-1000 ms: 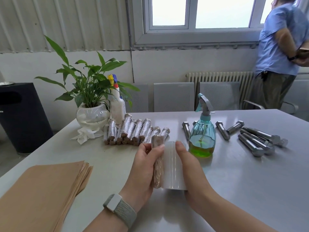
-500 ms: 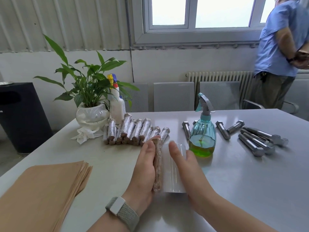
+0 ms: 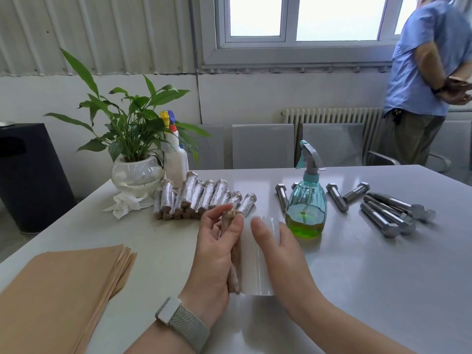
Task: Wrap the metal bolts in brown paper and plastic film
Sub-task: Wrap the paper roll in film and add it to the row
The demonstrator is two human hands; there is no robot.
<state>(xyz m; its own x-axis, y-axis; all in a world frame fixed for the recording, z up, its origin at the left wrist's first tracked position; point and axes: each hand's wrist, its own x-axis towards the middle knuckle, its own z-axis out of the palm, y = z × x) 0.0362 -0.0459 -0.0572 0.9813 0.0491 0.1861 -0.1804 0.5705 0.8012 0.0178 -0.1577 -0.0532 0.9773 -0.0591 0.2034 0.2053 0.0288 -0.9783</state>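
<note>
the left hand (image 3: 217,254) curls its fingers round a paper-wrapped bolt (image 3: 233,254), held near the table's (image 3: 357,290) front middle. the right hand (image 3: 278,254) grips the film roll (image 3: 256,267), thumb on top and fingers hidden behind it, so roll and bolt lie side by side and touching.

the bolt's long axis runs away from the person, its far end up by the left fingertips, the near end down by the wrist. the roll's axis lies parallel to it.

the bolt likely handles as a heavy, stiff thing under a soft, crinkly skin; paper may slide on steel, so it is best taken round the middle of the shank with the whole hand, as here. the film probably clings and stretches, and it is safer fed from the roll than pinched at a loose edge.

behind lies a row of finished wraps (image 3: 201,198), silvery with brown ends. bare bolts (image 3: 388,213) lie to the right past a spray bottle (image 3: 306,205). a paper stack (image 3: 63,290) sits at the near left.
</note>
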